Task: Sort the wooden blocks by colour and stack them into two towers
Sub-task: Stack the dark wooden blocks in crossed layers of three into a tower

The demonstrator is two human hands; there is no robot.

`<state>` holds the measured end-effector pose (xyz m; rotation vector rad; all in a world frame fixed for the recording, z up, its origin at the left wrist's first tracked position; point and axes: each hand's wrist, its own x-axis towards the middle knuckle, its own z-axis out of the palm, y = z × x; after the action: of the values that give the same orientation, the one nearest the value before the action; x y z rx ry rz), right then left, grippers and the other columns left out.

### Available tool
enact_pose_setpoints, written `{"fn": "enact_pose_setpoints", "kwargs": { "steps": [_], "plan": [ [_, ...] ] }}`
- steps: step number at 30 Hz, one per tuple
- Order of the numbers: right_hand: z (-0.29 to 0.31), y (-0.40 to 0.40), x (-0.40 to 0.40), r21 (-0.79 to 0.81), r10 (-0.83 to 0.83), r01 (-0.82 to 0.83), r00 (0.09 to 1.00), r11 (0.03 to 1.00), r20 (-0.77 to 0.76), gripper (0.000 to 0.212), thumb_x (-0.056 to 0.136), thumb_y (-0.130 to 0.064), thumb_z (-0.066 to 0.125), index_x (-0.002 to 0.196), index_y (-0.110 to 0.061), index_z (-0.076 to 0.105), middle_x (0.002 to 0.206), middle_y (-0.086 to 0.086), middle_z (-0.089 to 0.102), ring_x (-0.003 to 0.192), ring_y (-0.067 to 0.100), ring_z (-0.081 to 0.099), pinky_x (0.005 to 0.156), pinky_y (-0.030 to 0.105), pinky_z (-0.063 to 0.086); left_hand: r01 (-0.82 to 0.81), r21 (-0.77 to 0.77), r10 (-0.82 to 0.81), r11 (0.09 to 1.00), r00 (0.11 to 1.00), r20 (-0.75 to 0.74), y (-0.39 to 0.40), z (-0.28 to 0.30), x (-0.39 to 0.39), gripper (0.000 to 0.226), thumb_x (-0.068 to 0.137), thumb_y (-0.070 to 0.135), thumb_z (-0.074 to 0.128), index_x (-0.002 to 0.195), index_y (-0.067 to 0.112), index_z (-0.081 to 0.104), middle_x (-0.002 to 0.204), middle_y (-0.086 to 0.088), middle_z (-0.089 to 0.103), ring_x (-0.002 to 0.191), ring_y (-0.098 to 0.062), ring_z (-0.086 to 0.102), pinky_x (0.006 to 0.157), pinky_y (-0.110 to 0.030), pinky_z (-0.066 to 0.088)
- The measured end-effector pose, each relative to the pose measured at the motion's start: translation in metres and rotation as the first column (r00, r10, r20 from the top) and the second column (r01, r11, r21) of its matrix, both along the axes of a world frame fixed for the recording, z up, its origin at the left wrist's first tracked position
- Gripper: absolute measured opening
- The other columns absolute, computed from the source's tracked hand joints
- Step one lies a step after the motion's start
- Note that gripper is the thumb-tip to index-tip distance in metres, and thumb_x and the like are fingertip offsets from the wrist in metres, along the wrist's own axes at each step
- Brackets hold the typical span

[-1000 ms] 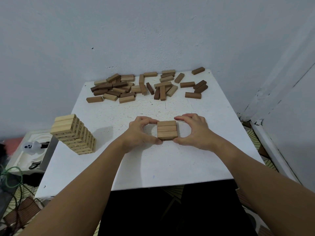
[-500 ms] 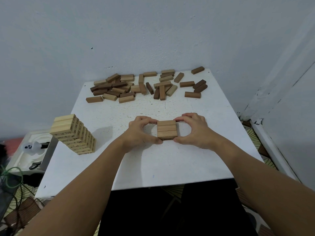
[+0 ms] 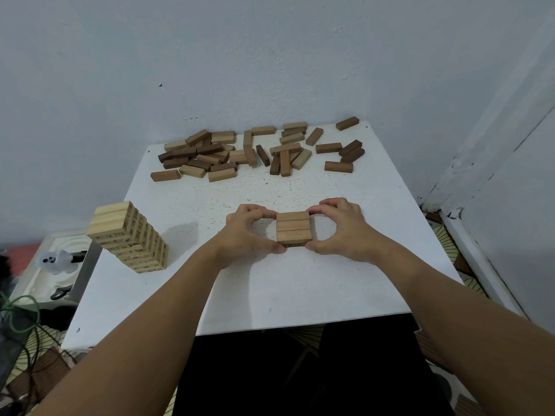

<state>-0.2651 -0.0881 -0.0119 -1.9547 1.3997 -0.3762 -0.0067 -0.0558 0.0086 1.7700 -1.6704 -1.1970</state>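
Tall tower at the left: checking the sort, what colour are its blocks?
Pale, light wood tower; head view, the only one.

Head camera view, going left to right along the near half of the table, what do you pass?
Pale tower → left hand → brown stack → right hand.

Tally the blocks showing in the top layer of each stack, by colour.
Pale tower, top layer: 3
Brown stack, top layer: 3
Total: 6
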Motion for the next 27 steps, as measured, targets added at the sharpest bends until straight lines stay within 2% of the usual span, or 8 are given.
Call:
{"fn": "enact_pose_setpoints", "kwargs": {
  "steps": [5,10,12,21,27],
  "plan": [
    [0.001,0.0,0.0,-0.009,0.007,-0.007,1.0,1.0,-0.014,0.078,0.071,-0.055,0.085,0.139,-0.049,0.047,0.146,-0.015,0.029,0.14,0.014,0.017,0.116,0.037,0.026,-0.019,-0.001,0.019,1.0,1.0,-0.011,0.001,-0.001,-0.001,0.069,0.062,0.033,0.1,0.122,0.045,0.067,0.136,0.019,0.039,0.136,-0.01,0.025,0.113,-0.034,0.026],
    [0.003,0.001,0.003,0.002,0.003,-0.002,0.998,1.0,-0.061,0.097,0.068,-0.059,0.083,0.15,-0.052,0.031,0.149,-0.013,0.025,0.142,0.018,0.015,0.118,0.04,0.024,0.008,-0.015,-0.007,1.0,0.994,0.107,0.001,-0.001,-0.003,0.086,0.062,0.04,0.098,0.135,0.051,0.055,0.139,0.017,0.035,0.137,-0.013,0.021,0.113,-0.039,0.027],
    [0.004,0.002,0.005,0.001,-0.001,0.001,0.998,1.0,-0.067,0.096,0.068,-0.059,0.082,0.149,-0.054,0.031,0.147,-0.013,0.025,0.141,0.018,0.014,0.118,0.039,0.022,-0.002,-0.016,0.004,1.0,0.994,0.112,0.0,-0.002,-0.005,0.091,0.06,0.045,0.098,0.137,0.054,0.052,0.137,0.018,0.035,0.135,-0.012,0.021,0.112,-0.039,0.028],
    [0.007,0.002,0.014,-0.014,-0.026,0.025,0.997,1.0,-0.071,0.074,0.068,-0.051,0.082,0.13,-0.06,0.044,0.134,-0.012,0.027,0.132,0.017,0.017,0.111,0.036,0.021,-0.016,0.009,0.016,1.0,0.997,0.072,-0.004,-0.001,-0.011,0.072,0.06,0.035,0.099,0.122,0.05,0.064,0.126,0.018,0.034,0.128,-0.013,0.02,0.106,-0.033,0.024],
    [0.011,0.003,0.012,0.015,-0.025,0.025,0.999,1.0,-0.042,0.084,0.066,-0.054,0.084,0.137,-0.059,0.041,0.137,-0.013,0.027,0.136,0.016,0.016,0.112,0.036,0.021,-0.001,0.011,0.0,1.0,0.998,0.067,-0.002,0.002,-0.01,0.078,0.059,0.037,0.1,0.126,0.051,0.062,0.13,0.017,0.034,0.129,-0.012,0.02,0.106,-0.034,0.023]
  ]
}}
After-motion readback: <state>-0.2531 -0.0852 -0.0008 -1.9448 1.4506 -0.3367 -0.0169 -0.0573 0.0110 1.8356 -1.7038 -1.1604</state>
